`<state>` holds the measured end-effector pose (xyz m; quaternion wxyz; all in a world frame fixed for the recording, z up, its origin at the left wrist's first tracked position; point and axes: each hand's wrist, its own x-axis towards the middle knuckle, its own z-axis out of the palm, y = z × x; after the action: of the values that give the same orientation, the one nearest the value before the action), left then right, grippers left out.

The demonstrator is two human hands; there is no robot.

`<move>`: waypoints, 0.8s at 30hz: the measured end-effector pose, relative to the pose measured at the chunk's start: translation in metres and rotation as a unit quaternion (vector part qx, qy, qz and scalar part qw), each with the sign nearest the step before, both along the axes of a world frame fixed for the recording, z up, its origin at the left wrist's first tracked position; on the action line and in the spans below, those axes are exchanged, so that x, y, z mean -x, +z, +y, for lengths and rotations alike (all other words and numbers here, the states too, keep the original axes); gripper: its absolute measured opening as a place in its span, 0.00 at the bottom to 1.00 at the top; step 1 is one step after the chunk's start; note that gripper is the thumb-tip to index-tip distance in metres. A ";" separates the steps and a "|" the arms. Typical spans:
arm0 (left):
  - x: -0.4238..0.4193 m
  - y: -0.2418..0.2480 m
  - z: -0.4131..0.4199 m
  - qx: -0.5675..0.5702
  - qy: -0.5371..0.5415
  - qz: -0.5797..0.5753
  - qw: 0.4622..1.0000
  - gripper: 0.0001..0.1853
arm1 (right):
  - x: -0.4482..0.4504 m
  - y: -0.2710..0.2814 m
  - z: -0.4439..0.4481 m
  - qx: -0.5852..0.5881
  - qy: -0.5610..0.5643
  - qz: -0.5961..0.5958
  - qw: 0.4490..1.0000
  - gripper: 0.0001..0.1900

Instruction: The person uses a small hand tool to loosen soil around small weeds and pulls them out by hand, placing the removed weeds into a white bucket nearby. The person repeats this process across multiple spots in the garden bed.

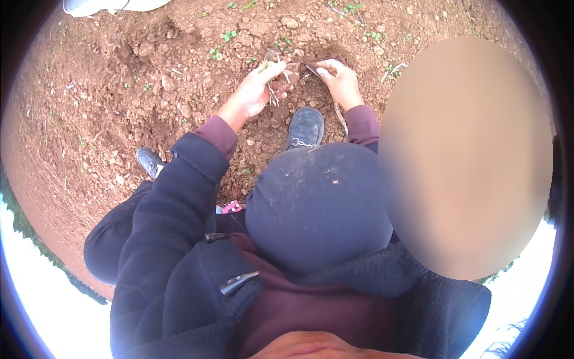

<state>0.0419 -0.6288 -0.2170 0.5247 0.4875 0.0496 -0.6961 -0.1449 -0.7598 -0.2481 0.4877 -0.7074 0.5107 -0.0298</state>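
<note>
My left hand [258,92] is closed around a clump of reddish-brown soil [283,81] with dry, pale stems or roots [272,95] sticking out of it. A little to the right, my right hand [339,83] pinches a thin, flat, dark piece [313,69], perhaps a tool's blade, low over a shallow hollow in the loose soil [329,53]. Beneath my right wrist a slender pale stick [341,117] runs back towards my knee. Whether it joins the flat piece is hidden. The two hands are apart.
My dark shoe [306,125] stands on the soil just below the hands; the other shoe [150,161] is off to the left. Small green seedlings [215,53] dot the cloddy ground. A whitish object [112,5] lies at the upper left. A blurred oval covers the right side.
</note>
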 end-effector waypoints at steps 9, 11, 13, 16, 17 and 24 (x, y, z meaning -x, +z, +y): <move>0.009 -0.015 -0.011 0.024 -0.062 0.014 0.998 0.06 | 0.022 0.005 -0.005 -0.158 -0.177 -0.202 0.950 0.07; 0.009 -0.013 -0.011 0.015 -0.056 0.013 0.998 0.10 | 0.022 0.016 -0.003 -0.162 -0.202 -0.230 0.938 0.06; 0.009 -0.009 -0.013 0.014 -0.072 -0.002 0.997 0.14 | 0.021 0.026 0.000 -0.166 -0.226 -0.249 0.927 0.06; 0.013 -0.006 -0.013 0.024 -0.040 0.015 0.999 0.19 | 0.018 0.038 0.010 -0.182 -0.240 -0.267 0.915 0.06; 0.014 -0.005 -0.012 0.040 -0.020 0.028 0.999 0.21 | 0.017 0.041 0.014 -0.190 -0.248 -0.271 0.911 0.06; 0.014 -0.017 -0.009 0.011 0.033 0.109 0.993 0.12 | 0.040 0.050 0.057 -0.100 0.000 -0.079 0.992 0.16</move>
<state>0.0277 -0.6380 -0.2339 0.5444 0.4010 0.1149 -0.7278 -0.1853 -0.7032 -0.1984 0.5946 -0.6508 0.4709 -0.0339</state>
